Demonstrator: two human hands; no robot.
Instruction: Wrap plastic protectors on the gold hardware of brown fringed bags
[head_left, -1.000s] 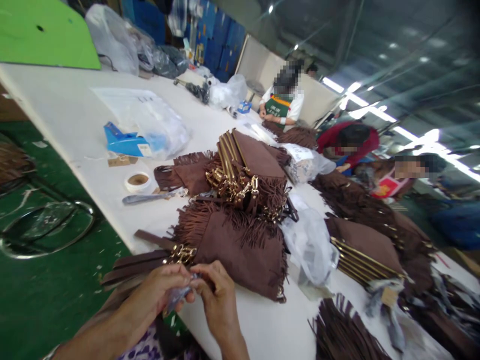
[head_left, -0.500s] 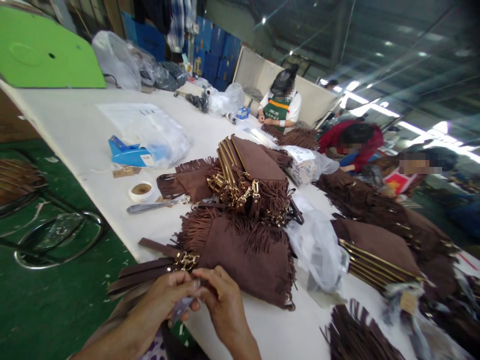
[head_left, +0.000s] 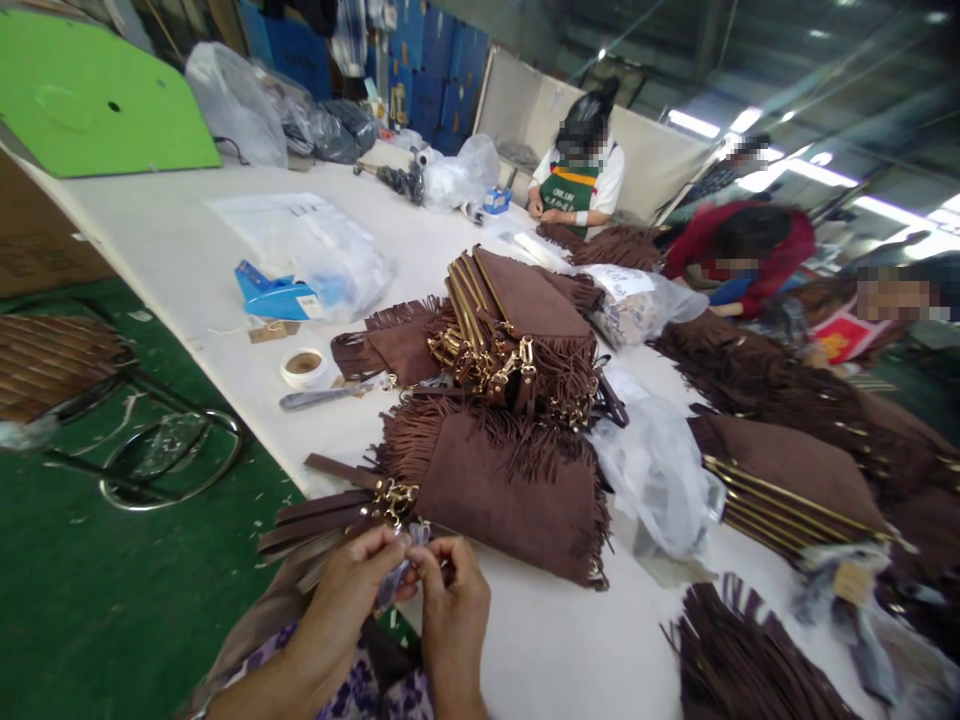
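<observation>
Close together at the table's near edge, both my hands pinch a small strip of greyish plastic wrap [head_left: 391, 584]. My left hand [head_left: 352, 590] holds its lower part, and my right hand [head_left: 453, 600] grips the upper end. Just beyond them lies a brown fringed bag [head_left: 510, 500] with gold clasps [head_left: 394, 500] and dark straps [head_left: 322, 520] at its left side. A pile of similar bags [head_left: 532, 300] with gold zippers sits behind it. What is inside the wrap is too small to tell.
On the white table [head_left: 172, 250] are a blue tape dispenser [head_left: 277, 295], a tape roll [head_left: 304, 368], a wrapped strap [head_left: 330, 394] and plastic bags [head_left: 660, 470]. More brown bags [head_left: 787, 470] lie right. People sit across the table. A stool [head_left: 60, 370] stands left.
The view has shifted, so the table's things appear slightly to the right and higher. My hands remain together on the plastic wrap, with the right hand turned more upright.
</observation>
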